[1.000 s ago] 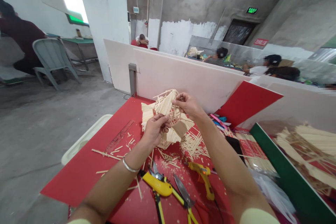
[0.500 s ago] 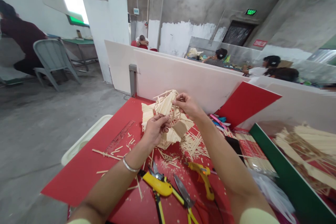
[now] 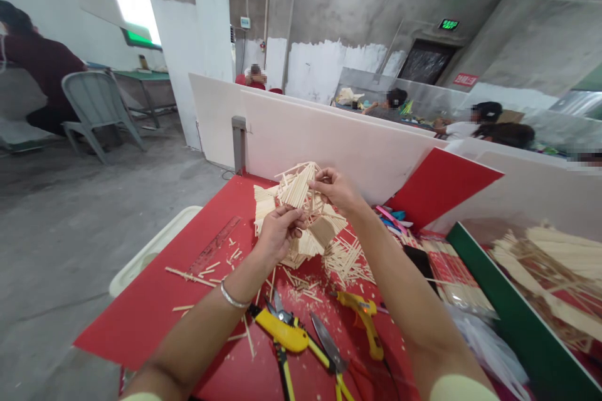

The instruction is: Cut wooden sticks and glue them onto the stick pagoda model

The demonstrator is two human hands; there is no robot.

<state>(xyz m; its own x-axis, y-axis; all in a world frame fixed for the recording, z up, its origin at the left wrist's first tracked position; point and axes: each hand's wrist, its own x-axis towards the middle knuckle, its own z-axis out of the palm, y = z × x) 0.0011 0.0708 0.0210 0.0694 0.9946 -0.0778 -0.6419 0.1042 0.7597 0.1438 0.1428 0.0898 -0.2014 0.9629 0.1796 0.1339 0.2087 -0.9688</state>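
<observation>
Resting on the red table (image 3: 155, 313), toward its far side, is a model made of pale wooden sticks (image 3: 297, 188), with a slanting panel on top. The left hand (image 3: 278, 233) has its grip pinched on the near lower edge of that panel; the right hand (image 3: 339, 189) pinches the panel's right side, higher up. A silver bracelet (image 3: 234, 296) circles the left wrist.

Loose sticks (image 3: 348, 262) lie heaped just right of the model, and short offcuts (image 3: 207, 270) are scattered to its left, near a clear ruler (image 3: 214, 244). On the near side, a yellow knife (image 3: 285, 331) lies across a pair of cutters (image 3: 284, 366), with shears (image 3: 329, 341) beside them and a yellow glue gun (image 3: 364, 310) farther right. Beyond the right forearm are packets of sticks (image 3: 454, 272), a plastic bag (image 3: 489, 344) and an upright green board (image 3: 517, 313). Another stick structure (image 3: 555, 276) stands past that board. A white divider (image 3: 329, 131) rises along the far side, with people seated beyond.
</observation>
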